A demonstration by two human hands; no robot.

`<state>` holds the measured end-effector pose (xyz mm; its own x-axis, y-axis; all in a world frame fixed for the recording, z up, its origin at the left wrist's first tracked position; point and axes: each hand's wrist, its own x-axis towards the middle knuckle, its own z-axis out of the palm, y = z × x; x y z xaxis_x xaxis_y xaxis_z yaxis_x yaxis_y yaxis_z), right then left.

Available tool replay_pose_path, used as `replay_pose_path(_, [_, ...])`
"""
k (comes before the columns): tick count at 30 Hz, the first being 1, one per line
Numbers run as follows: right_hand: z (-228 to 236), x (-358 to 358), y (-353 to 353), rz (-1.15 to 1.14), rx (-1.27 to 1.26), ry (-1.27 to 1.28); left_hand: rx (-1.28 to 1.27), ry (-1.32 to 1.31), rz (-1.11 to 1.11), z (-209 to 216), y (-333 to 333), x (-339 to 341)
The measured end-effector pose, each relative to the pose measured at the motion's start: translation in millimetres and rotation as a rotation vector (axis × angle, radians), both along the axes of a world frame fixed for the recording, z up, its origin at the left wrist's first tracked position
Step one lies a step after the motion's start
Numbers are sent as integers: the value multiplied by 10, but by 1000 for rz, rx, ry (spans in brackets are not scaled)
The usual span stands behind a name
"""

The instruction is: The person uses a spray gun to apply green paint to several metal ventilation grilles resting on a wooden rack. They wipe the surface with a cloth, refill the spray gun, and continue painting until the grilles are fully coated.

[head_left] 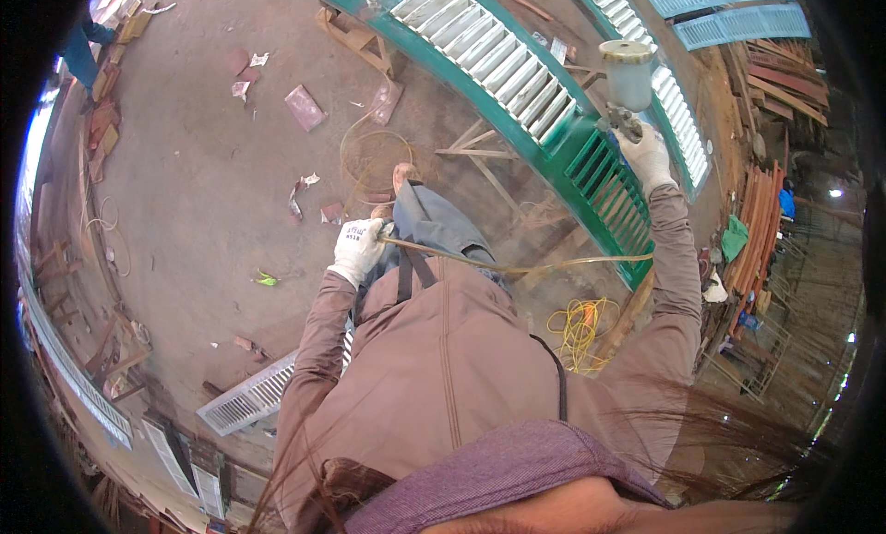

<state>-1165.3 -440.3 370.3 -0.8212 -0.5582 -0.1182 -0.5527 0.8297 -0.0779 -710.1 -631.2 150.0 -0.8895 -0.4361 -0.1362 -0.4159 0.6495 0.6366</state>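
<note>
The white-gloved left hand (358, 248) is closed around the translucent hose (429, 249), probably to keep its slack clear of the shutter (517, 86); the thin tube bows rightward from that grip across the body. Ahead and right of it, the long shutter rests on a timber trestle (476, 153), likely for reach: glossy green frame, flat pale slats, green louvred end. Just right of that end, the white-gloved right hand (646, 156) is clamped on the spray gun (626, 120), its cloudy cylindrical cup (629, 80) on top, perhaps so the contents feed down.
</note>
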Motion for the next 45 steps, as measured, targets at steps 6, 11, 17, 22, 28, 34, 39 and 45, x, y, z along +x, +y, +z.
replay_pose_path(6, [-54, -108, -37, -8, -132, -2, 10, 70, 31, -36, -44, -74])
replay_pose_path(11, [86, 86, -51, 88, -21, -96, 36, -13, -32, -30, -175, -322])
replay_pose_path(17, [398, 294, -28, 6, -129, -515, 15, 97, -47, 72, -466, -748])
replay_pose_path(22, [228, 24, -156, 111, -38, -262, 22, 59, -122, 147, -684, -1153])
replay_pose_path(28, [184, -318, -213, 31, -118, -123, 25, -37, -161, 163, -767, -1371])
replay_pose_path(34, [211, -300, -522, 51, -23, -22, 55, -29, -201, 84, -761, -1285])
replay_pose_path(39, [200, -13, -593, 13, 148, -190, 70, 23, -250, 53, -971, -1141])
replay_pose_path(45, [241, 299, -695, -54, 159, -349, 72, 93, -234, 93, -1357, -966])
